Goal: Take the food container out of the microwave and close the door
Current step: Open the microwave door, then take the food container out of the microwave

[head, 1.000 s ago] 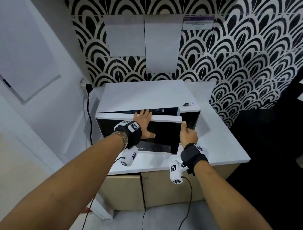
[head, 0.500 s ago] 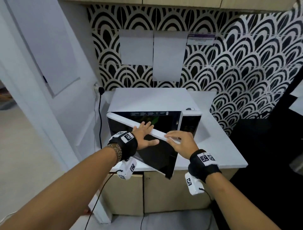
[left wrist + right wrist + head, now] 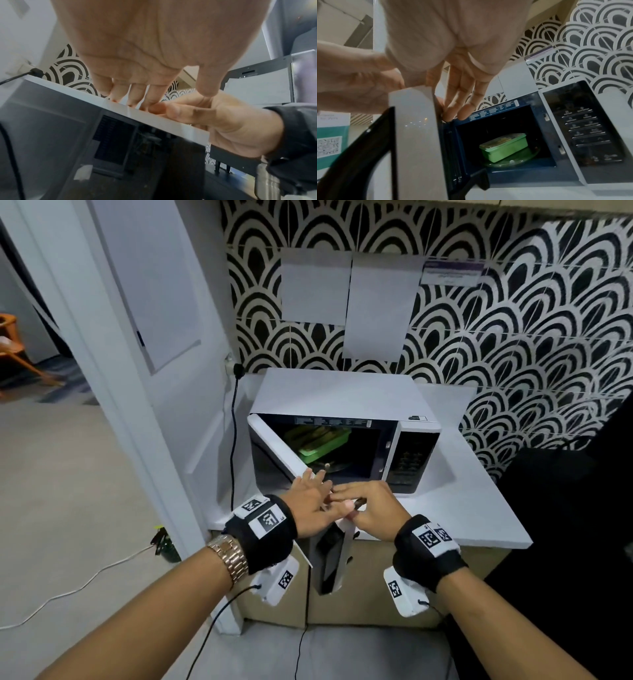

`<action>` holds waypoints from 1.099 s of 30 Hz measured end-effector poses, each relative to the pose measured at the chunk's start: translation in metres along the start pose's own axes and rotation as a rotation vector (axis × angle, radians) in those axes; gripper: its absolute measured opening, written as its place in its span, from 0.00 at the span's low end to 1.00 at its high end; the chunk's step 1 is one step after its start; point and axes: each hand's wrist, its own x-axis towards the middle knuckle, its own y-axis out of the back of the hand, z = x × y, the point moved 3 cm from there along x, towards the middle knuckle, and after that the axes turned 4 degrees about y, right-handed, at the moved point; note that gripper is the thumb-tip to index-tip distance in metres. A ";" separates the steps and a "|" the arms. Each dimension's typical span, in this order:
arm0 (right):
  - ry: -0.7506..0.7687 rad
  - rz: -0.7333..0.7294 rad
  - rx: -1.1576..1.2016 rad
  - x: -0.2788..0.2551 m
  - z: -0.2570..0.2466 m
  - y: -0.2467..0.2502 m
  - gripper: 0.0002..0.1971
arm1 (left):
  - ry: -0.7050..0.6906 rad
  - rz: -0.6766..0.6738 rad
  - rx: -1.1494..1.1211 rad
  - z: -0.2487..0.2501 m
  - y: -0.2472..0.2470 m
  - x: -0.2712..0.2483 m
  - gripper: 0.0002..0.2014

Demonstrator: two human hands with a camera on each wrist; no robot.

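Note:
A white microwave [image 3: 342,395] stands on the counter with its door [image 3: 277,453] swung out toward me on its left hinge. Inside, a green lidded food container [image 3: 322,443] [image 3: 503,146] sits on the glass turntable, untouched. My left hand [image 3: 313,491] [image 3: 137,94] rests straight fingers on the door's white top edge [image 3: 171,121]. My right hand [image 3: 356,494] [image 3: 214,119] pinches the same edge at the free corner, thumb on the outer side, fingers [image 3: 458,94] down the inner side. The two hands touch each other.
The microwave's black control panel [image 3: 411,460] is right of the cavity. White counter [image 3: 462,508] extends right and forward, with beige cabinets [image 3: 370,594] below. A power cord [image 3: 234,440] hangs at the left by a white room door [image 3: 154,302]. Patterned tiles cover the wall behind.
The microwave door has swung from nearly closed to wide open, baring the green container. My right hand went from the door's side edge to its top corner; the left stayed on top.

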 end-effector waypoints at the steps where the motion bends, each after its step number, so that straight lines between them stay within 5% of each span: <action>1: -0.007 -0.012 0.018 0.001 -0.001 -0.003 0.16 | 0.017 0.000 0.006 -0.001 0.000 -0.005 0.37; 13: -0.028 -0.136 0.055 0.020 -0.014 -0.038 0.11 | 0.216 0.044 0.100 -0.022 0.016 -0.048 0.47; 18: -0.038 -0.210 0.023 0.024 -0.016 -0.048 0.19 | 0.302 0.115 0.123 -0.021 0.016 -0.044 0.46; 22: -0.076 -0.195 0.044 0.024 -0.011 -0.048 0.12 | 0.279 0.172 0.095 -0.016 0.008 -0.035 0.49; 27: -0.138 -0.105 0.018 0.021 -0.001 -0.036 0.12 | 0.165 0.222 -0.172 0.002 0.009 -0.008 0.42; 31: -0.244 -0.047 0.031 0.020 0.019 -0.032 0.05 | 0.174 0.301 -0.627 0.004 0.013 0.025 0.31; 33: -0.289 -0.007 0.042 0.021 0.035 -0.033 0.10 | 0.221 0.332 -0.897 0.003 0.007 0.050 0.29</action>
